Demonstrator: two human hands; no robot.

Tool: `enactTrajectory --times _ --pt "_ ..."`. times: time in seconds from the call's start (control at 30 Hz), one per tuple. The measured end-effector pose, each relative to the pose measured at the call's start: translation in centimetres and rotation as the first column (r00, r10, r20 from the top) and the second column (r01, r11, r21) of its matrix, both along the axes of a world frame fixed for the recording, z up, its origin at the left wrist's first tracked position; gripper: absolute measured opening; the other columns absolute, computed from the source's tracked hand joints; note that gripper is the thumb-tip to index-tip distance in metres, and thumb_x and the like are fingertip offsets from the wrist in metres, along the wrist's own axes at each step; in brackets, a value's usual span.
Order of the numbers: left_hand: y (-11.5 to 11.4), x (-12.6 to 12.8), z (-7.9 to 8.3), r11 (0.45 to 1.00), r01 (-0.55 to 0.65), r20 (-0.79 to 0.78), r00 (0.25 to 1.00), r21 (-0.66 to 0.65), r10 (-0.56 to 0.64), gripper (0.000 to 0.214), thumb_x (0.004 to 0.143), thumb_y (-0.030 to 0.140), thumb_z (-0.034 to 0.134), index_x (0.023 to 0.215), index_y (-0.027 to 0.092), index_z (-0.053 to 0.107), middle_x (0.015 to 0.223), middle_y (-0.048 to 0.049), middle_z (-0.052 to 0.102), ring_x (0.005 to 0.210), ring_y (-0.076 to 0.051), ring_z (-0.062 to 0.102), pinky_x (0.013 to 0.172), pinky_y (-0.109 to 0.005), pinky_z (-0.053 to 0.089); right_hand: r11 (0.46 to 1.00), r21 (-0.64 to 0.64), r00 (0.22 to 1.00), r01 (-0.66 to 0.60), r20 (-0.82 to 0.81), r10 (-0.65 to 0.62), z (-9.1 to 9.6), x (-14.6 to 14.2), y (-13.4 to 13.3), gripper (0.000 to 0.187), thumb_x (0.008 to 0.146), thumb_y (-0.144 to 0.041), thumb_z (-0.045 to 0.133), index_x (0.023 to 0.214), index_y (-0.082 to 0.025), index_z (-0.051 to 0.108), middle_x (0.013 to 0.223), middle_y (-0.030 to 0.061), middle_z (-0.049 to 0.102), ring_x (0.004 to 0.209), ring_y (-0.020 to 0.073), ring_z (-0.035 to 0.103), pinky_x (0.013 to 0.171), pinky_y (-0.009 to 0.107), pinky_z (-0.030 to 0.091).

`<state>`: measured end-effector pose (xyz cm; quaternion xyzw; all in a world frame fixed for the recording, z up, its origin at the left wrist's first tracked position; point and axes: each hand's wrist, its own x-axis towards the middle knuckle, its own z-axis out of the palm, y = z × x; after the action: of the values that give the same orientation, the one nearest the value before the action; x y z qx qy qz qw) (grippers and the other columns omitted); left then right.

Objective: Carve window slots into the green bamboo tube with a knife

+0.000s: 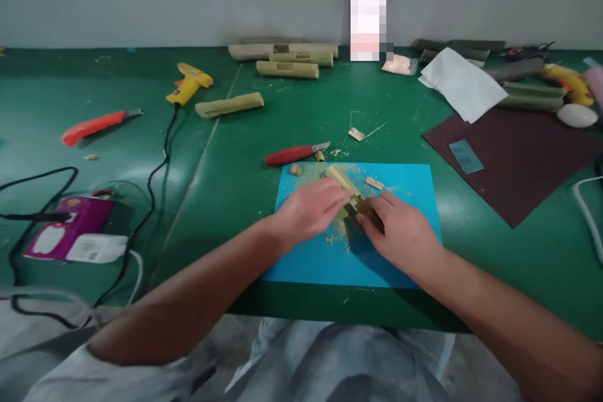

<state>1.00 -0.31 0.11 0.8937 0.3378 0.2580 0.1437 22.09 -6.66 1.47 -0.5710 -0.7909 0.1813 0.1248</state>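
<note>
A pale bamboo piece [343, 181] lies slanted on the blue mat [409, 188], with shavings and dust around it. My left hand [308, 210] is closed over its near end, fingers wrapped on it. My right hand [400, 232] is pinched on a small dark thing pressed against the same end; I cannot make out what it is. A red-handled carving knife [294, 154] rests on the green table just beyond the mat, apart from both hands.
Several bamboo sections [287, 56] lie at the back, one [230, 105] nearer left. A yellow glue gun [188, 83], orange cutter [92, 127] and purple box [70, 226] with cables sit left. Dark sandpaper sheet [518, 157], white paper [464, 83] and more bamboo lie right.
</note>
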Motion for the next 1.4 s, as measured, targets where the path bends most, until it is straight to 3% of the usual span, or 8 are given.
enactTrajectory --times 0.37,0.5,0.63,0.8,0.93,1.07,1.23,1.4 --pt "0.30 -0.10 -0.15 0.992 -0.126 0.081 0.989 0.029 0.123 0.019 0.097 0.023 0.051 0.092 0.015 0.068 0.088 -0.0057 0.069 0.084 -0.017 0.065 0.078 -0.030 0.053 1.000 -0.004 1.000 0.018 -0.005 -0.018 0.05 -0.02 -0.08 0.023 0.095 -0.034 0.050 0.100 -0.017 0.065 0.097 0.0069 0.065 0.083 0.0195 0.061 0.064 0.031 0.038" --pt "0.23 -0.12 -0.20 1.000 0.011 0.036 0.999 -0.004 -0.011 0.020 0.098 0.022 0.049 0.098 0.017 0.068 0.090 -0.0050 0.070 0.086 -0.016 0.065 0.077 -0.028 0.053 1.000 0.001 1.000 0.002 0.011 -0.002 0.05 -0.01 -0.09 0.022 0.095 -0.034 0.050 0.096 -0.017 0.065 0.093 0.0067 0.065 0.080 0.0194 0.061 0.062 0.031 0.038" --pt "0.18 -0.05 -0.20 0.990 -0.138 0.089 0.986 0.003 0.137 0.019 0.097 0.023 0.051 0.092 0.016 0.069 0.088 -0.0052 0.069 0.083 -0.016 0.065 0.078 -0.029 0.053 1.000 0.015 1.000 0.014 -0.011 -0.014 -0.09 -0.02 -0.08 0.022 0.095 -0.034 0.050 0.097 -0.018 0.065 0.095 0.0063 0.065 0.081 0.0185 0.061 0.063 0.031 0.038" --pt "-0.16 -0.02 -0.33 1.000 -0.003 0.037 0.999 -0.026 0.004 0.021 0.099 0.024 0.048 0.100 0.018 0.069 0.090 -0.0048 0.070 0.086 -0.016 0.066 0.078 -0.027 0.053 1.000 0.016 1.000 0.010 0.008 -0.010 -0.10 -0.12 -0.16 0.021 0.095 -0.033 0.050 0.094 -0.018 0.064 0.092 0.0062 0.065 0.079 0.0183 0.060 0.061 0.030 0.037" --pt "-0.17 -0.21 -0.36 0.985 -0.173 0.102 0.980 -0.002 0.172 0.019 0.097 0.024 0.052 0.093 0.016 0.069 0.087 -0.0049 0.069 0.084 -0.016 0.065 0.078 -0.029 0.052 1.000 0.000 1.000 0.024 0.000 -0.024 0.05 -0.18 -0.18 0.021 0.095 -0.034 0.051 0.098 -0.019 0.065 0.096 0.0062 0.065 0.081 0.0187 0.061 0.062 0.030 0.038" --pt "-0.61 -0.02 -0.34 0.998 -0.025 0.075 0.997 -0.057 0.029 0.019 0.098 0.021 0.051 0.100 0.014 0.069 0.089 -0.0053 0.069 0.084 -0.015 0.065 0.077 -0.026 0.051 1.000 -0.005 1.000 0.010 0.023 -0.010 0.08 -0.20 -0.16 0.022 0.095 -0.034 0.050 0.096 -0.018 0.064 0.094 0.0065 0.065 0.078 0.0188 0.061 0.061 0.031 0.037" --pt "-0.38 -0.20 -0.20 0.984 -0.176 0.097 0.979 -0.037 0.178 0.018 0.096 0.023 0.053 0.094 0.015 0.069 0.091 -0.0062 0.070 0.087 -0.017 0.065 0.080 -0.029 0.051 1.000 -0.009 1.000 0.018 0.014 -0.018 0.10 -0.22 -0.17 0.022 0.095 -0.034 0.050 0.098 -0.018 0.064 0.096 0.0064 0.065 0.080 0.0189 0.061 0.062 0.031 0.037" --pt "-0.55 -0.13 -0.01 0.998 -0.011 0.007 1.000 -0.065 0.011 0.022 0.099 0.023 0.048 0.099 0.017 0.069 0.090 -0.0052 0.069 0.086 -0.016 0.065 0.077 -0.027 0.051 1.000 -0.007 0.999 0.007 0.035 -0.007 0.12 -0.20 -0.24 0.020 0.094 -0.034 0.051 0.095 -0.017 0.063 0.094 0.0067 0.064 0.078 0.0187 0.060 0.061 0.031 0.037"
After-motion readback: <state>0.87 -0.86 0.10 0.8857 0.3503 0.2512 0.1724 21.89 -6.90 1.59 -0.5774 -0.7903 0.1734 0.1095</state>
